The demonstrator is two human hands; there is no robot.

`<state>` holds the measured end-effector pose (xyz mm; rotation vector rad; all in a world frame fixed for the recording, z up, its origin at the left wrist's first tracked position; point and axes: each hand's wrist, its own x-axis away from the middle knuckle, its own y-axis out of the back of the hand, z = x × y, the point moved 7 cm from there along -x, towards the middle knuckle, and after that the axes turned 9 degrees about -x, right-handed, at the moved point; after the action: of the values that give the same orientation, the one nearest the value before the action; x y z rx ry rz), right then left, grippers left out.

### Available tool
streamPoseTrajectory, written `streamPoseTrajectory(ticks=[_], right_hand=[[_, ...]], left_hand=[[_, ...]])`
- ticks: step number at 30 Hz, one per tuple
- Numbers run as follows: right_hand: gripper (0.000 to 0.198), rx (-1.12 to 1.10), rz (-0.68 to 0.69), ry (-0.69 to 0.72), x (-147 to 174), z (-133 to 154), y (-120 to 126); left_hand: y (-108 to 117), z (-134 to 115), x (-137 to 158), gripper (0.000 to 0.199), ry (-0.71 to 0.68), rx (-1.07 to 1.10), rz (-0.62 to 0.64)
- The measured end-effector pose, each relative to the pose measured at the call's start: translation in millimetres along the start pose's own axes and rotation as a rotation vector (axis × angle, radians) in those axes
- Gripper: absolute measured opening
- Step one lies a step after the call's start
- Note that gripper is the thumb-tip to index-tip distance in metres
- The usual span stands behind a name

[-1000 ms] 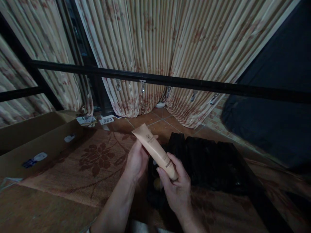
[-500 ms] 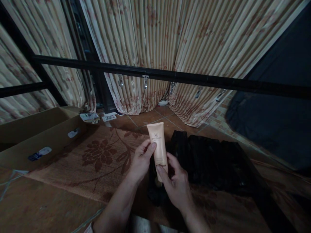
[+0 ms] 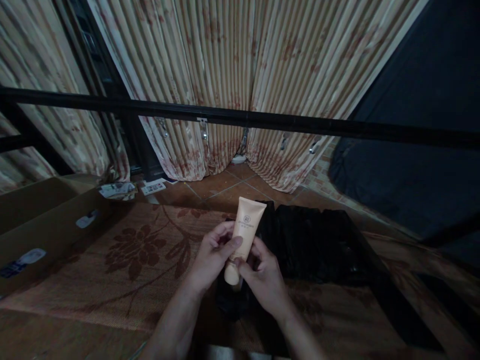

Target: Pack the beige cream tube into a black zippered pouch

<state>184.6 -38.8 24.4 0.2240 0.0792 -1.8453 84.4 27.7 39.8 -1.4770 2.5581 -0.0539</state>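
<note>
A pale peach squeeze tube (image 3: 248,225) with a round logo and small print is held up in front of me, its flat sealed end on top and its rounded cap end at the bottom. It leans to the right. My left hand (image 3: 215,255) grips it from the left, thumb across the front. On the lower right, my right hand (image 3: 262,272) closes around it near the cap, thumb pressed at the join. The fingers behind the tube are partly hidden. Below and behind it lies a crumpled black bag (image 3: 318,245).
A floral rug (image 3: 150,280) covers the tiled floor (image 3: 225,185). An open cardboard box (image 3: 56,235) stands at the left, with papers (image 3: 118,190) beside it. A black rail (image 3: 232,116) crosses before striped curtains (image 3: 217,60). Dark fabric (image 3: 412,150) hangs at the right.
The tube has turned from leaning slightly left to leaning right, its cap end now lower left and more visible. Both hands still hold it. The view has shifted to the right.
</note>
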Motion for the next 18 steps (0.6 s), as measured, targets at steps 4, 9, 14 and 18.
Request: streamPoseTrajectory(ticks=[4,9,14,18], right_hand=[[0.032,0.034,0.047,-0.015,1.3,3.2,0.0],[0.028,0.01,0.048,-0.004,-1.8,4.3,-0.5],[0.027,-0.016,0.066,0.015,-2.7,3.5,0.7],[0.028,0.011,0.126,-0.009,-0.4,1.3,-0.5]], left_hand=[[3.7,-5.7,0.6,0.036,-0.062,-0.09,-0.024],[1.2,-6.2,3.5,0.037,-0.061,-0.117,-0.06],[-2.2,-7.6,5.5,0.03,-0.051,-0.134,-0.035],[0.8,-4.5,6.0,0.027,-0.017,-0.108,-0.092]])
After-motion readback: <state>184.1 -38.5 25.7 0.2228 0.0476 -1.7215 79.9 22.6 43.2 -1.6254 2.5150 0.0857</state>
